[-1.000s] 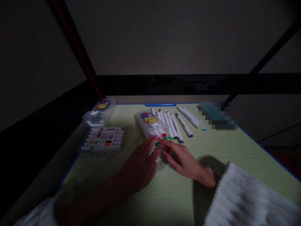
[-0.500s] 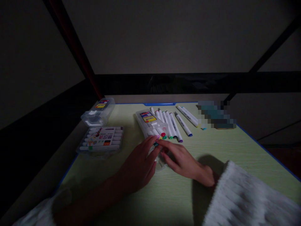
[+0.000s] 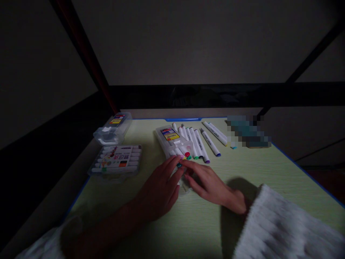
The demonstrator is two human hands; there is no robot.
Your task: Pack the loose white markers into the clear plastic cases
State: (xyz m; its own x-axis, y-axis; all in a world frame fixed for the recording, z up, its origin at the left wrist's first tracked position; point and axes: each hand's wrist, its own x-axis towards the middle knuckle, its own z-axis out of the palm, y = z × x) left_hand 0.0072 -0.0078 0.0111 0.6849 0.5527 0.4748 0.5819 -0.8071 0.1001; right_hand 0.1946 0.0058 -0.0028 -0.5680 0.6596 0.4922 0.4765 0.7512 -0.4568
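Note:
A clear plastic marker case [image 3: 172, 144] stands near the middle of the table, its near end open with coloured marker ends sticking out. My left hand [image 3: 161, 187] is at this mouth, fingers closed around the end of a teal-tipped marker [image 3: 179, 165]. From the right, my right hand [image 3: 208, 181] meets it there, index fingertip on the same marker end and the other fingers curled. Part of the clear lid [image 3: 184, 187] shows below the fingers. The fingertips partly hide the marker. Close behind the right hand lies a row of loose white markers [image 3: 198, 142] with coloured ends.
On the left, a second clear case [image 3: 113, 131] stands behind a flat clear box of markers [image 3: 117, 160]. Two markers [image 3: 215, 133] lie together at the back right, beside a blurred-out flat object [image 3: 248, 133]. The pale green table [image 3: 258, 165] has a blue edge.
Almost nothing differs. Both hands stay at the mouth of the case, with only a very slight shift of the fingers at the marker ends.

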